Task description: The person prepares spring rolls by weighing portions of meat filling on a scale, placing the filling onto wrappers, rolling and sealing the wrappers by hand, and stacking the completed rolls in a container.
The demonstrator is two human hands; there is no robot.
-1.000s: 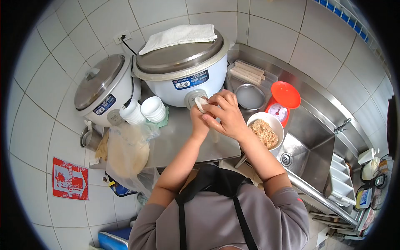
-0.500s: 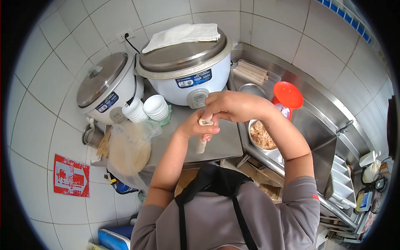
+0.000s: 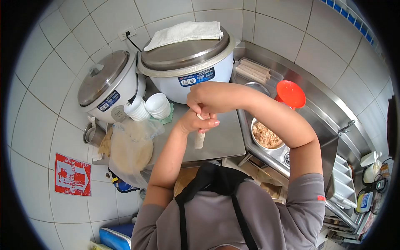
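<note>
Left hand (image 3: pixel 194 123) is closed around a pale, slender roll (image 3: pixel 199 140), whose lower end pokes out below the fingers, over the steel counter (image 3: pixel 223 143). Right hand (image 3: pixel 205 99) arches just above, the two together, its fingertips bent down at the roll's upper end; whether they pinch it cannot be told. Near the right forearm sits a bowl (image 3: pixel 257 144) of crumbly brownish filling (image 3: pixel 267 135); beyond that arm, similar rolls (image 3: pixel 252 71) lie in a clear tray (image 3: pixel 276 79).
</note>
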